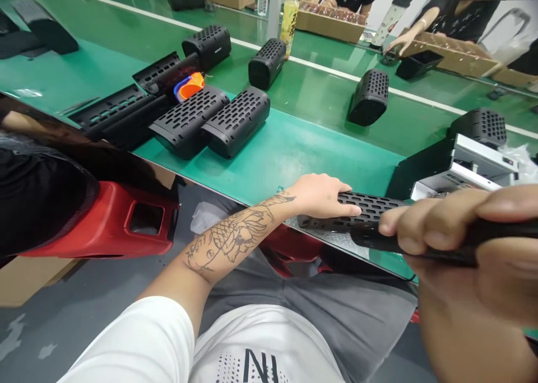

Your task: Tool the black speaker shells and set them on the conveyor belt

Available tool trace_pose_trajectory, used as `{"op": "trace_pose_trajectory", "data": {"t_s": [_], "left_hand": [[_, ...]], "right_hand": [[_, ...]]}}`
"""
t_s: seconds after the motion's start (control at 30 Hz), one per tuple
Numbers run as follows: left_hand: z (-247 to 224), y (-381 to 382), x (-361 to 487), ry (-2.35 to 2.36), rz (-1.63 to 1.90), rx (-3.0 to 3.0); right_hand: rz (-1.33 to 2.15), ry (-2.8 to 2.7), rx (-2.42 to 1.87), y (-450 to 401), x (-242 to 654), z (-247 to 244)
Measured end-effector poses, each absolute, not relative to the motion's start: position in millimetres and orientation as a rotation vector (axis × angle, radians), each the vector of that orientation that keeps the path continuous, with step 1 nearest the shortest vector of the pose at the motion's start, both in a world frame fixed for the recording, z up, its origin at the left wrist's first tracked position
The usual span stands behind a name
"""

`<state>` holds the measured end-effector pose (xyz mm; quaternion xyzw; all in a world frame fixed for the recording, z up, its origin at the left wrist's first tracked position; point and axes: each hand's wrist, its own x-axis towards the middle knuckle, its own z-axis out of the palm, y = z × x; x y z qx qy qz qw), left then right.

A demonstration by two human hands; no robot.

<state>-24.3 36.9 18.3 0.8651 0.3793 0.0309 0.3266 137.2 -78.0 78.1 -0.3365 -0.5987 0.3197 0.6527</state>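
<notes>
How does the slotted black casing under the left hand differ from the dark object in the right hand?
The casing has rows of slots; the dark object looks smooth where it shows. The casing lies on the table under the left hand, while the dark object is gripped in the right hand. Both are blackish.

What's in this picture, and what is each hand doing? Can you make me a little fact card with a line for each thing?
Left hand: lying on a slotted black case; how tightly it grips, I can't tell
Right hand: wrapped around a dark tool, too blurry to name
Table: green
More cases: two slotted ones side by side, left of the left hand
Drink: yellow bottle, upright
Seat: red stool, at the left
</notes>
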Motion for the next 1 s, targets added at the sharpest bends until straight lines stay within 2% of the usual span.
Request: {"op": "trace_pose_trajectory", "data": {"t_s": [0.17, 1.0], "left_hand": [[18, 38, -24, 0.956, 0.067, 2.290], [17, 46, -23, 0.835, 0.046, 2.320]], "right_hand": [[0.751, -1.438, -0.747, -56, 98, 78], [1.009, -1.527, -0.735, -50, 110, 59]]}}
